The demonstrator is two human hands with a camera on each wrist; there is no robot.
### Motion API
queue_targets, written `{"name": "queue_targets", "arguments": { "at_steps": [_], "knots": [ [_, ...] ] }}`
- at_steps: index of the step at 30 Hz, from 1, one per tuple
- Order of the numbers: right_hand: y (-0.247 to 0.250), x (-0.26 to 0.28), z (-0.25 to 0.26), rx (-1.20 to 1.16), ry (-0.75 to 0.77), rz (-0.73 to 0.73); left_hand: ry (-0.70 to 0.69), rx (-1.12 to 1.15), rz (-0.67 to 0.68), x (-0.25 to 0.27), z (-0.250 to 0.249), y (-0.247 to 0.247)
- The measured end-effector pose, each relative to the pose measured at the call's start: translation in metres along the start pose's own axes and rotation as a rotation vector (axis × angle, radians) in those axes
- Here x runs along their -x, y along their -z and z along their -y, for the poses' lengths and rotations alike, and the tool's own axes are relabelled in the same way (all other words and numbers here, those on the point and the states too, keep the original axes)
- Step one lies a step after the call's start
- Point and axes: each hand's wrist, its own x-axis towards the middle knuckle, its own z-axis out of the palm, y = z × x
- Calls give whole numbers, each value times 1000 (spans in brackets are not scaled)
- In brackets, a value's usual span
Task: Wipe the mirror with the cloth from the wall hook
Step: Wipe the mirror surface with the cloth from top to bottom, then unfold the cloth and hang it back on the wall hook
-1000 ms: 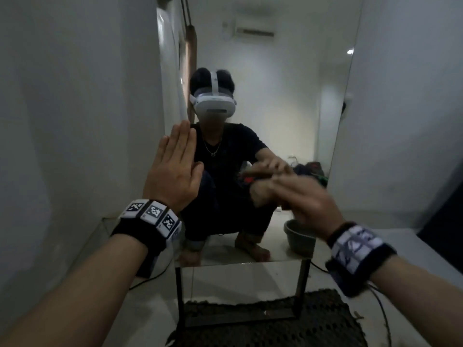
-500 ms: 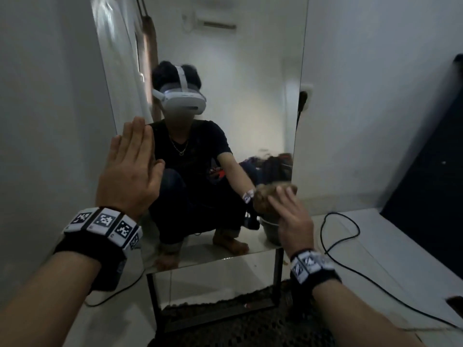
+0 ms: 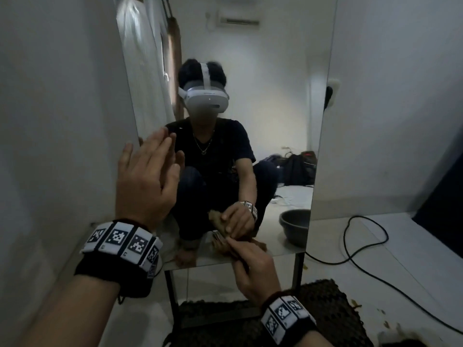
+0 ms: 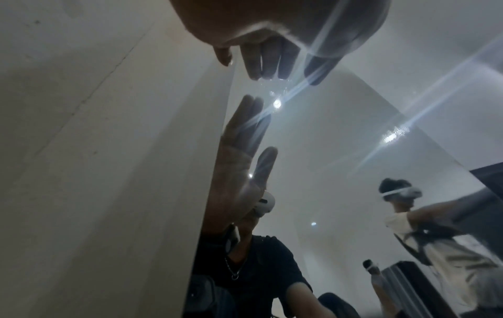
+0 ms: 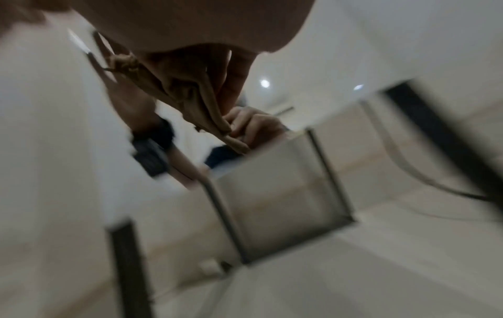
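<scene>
A tall frameless mirror (image 3: 263,83) leans on a black stand (image 3: 172,296). My left hand (image 3: 150,169) is raised flat at the mirror's left edge with straight fingers. In the left wrist view a small gap shows between the fingertips (image 4: 269,71) and their reflection in the mirror (image 4: 326,150). My right hand (image 3: 250,264) grips a bunched brown cloth (image 3: 220,244) low on the glass, just above the bottom edge, where it meets its own reflection. The right wrist view is blurred and shows the cloth (image 5: 190,92) bunched in the curled fingers.
A dark woven mat (image 3: 325,311) lies under the stand. A black cable (image 3: 363,249) loops over the white floor to the right. A wall socket (image 3: 333,88) sits beside the mirror's right edge. White walls close in on both sides. The glass reflects a grey basin (image 3: 295,226).
My right hand has carried the cloth down from mid-height to the mirror's bottom edge. The left hand has stayed flat at the left edge. My view has shifted.
</scene>
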Motion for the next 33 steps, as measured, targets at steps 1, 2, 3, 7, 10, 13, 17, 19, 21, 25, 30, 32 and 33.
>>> {"name": "queue_targets", "arguments": {
  "at_steps": [1,2,3,7,10,13,17,19,21,25,30,32,33],
  "knots": [
    [-7,-17,13,-46,25,-25,-11,3,-14,6,2,-1],
    [-13,-33,24,-82,47,-38,-17,0,-18,12,5,-3],
    [-21,-49,35,-115,69,-46,-12,-4,-18,18,9,-5],
    [-43,-108,71,-252,76,-80,151,106,-15,26,18,5],
    [-48,-134,100,-338,6,-60,374,323,0,13,14,32],
    [-44,-149,122,-425,-141,19,617,509,58,-8,10,56],
    [-25,-178,149,-460,-245,156,903,538,144,-47,11,85],
    [-9,-198,164,-415,-188,183,992,545,185,-70,11,99],
    [7,-224,182,-332,-153,205,1082,560,208,-99,11,120],
    [57,-272,236,-304,-290,272,1270,662,209,-165,-12,175],
    [129,-348,297,-421,-498,419,1370,791,303,-241,-28,250],
    [157,-381,316,-477,-579,458,1374,804,364,-272,-30,280],
    [174,-402,326,-498,-614,470,1377,805,399,-293,-34,297]
  ]
}}
